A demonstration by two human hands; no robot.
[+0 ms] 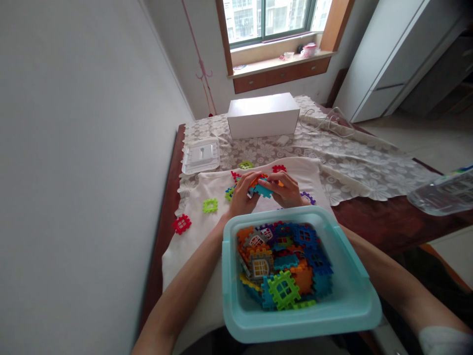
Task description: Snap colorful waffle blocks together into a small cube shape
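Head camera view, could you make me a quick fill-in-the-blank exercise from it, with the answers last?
1. The left hand and the right hand hold plastic pieces, including a light ____ one.
2. In the tub, the window-shaped piece nearest the camera is ____.
3. Outside the tub, the loose piece farthest left is ____.
4. The box toward the window is ____.

Missing words: blue; green; red; white.

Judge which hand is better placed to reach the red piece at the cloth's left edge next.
Probably the left hand: it is nearer the red piece; the right hand is farther across. Both are occupied with joined-looking pieces.
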